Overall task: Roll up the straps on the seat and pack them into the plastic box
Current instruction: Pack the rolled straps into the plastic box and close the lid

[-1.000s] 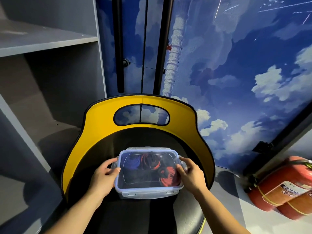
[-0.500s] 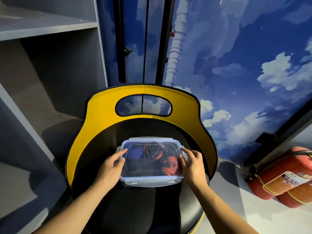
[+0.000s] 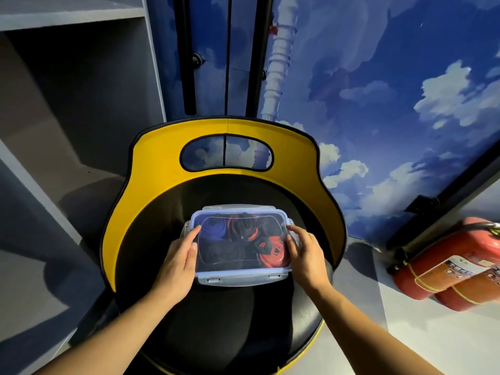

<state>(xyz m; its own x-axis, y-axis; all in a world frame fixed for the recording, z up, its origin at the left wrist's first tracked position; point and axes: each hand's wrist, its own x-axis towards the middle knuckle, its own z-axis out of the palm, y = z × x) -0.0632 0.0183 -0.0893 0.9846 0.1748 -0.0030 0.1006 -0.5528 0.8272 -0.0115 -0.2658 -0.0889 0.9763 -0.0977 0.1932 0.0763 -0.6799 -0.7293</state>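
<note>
- Blue wall panels painted with white clouds (image 3: 405, 104) fill the background, with a grey shelving unit (image 3: 67, 104) at the left and two red fire extinguishers (image 3: 446, 266) lying on the pale floor at the right.
- Between them stands a round chair with a black padded seat (image 3: 230, 320) and a curved yellow backrest (image 3: 151, 185) that has an oval cut-out near its top.
- On the rear part of the black seat rests a rectangular clear plastic box (image 3: 240, 278) with a translucent lid and bluish rim; the lid lies on top of it.
- Through the lid show rolled straps (image 3: 273, 253): a blue coil at the back left, red or orange coils at the back middle and front right, and dark ones between them.
- Both bare forearms reach in from the lower edge, angled inward toward the box.
- The left hand (image 3: 178, 255) lies along the box's left side, palm facing inward, fingers nearly straight and together, the fingertips resting on the lid's left edge; it is not wrapped around anything.
- The right hand (image 3: 305, 253) sits at the box's right side, back of the hand up, fingers bent over the lid's right edge and pressing on it.
- Whether the side clips are latched I cannot tell.
</note>
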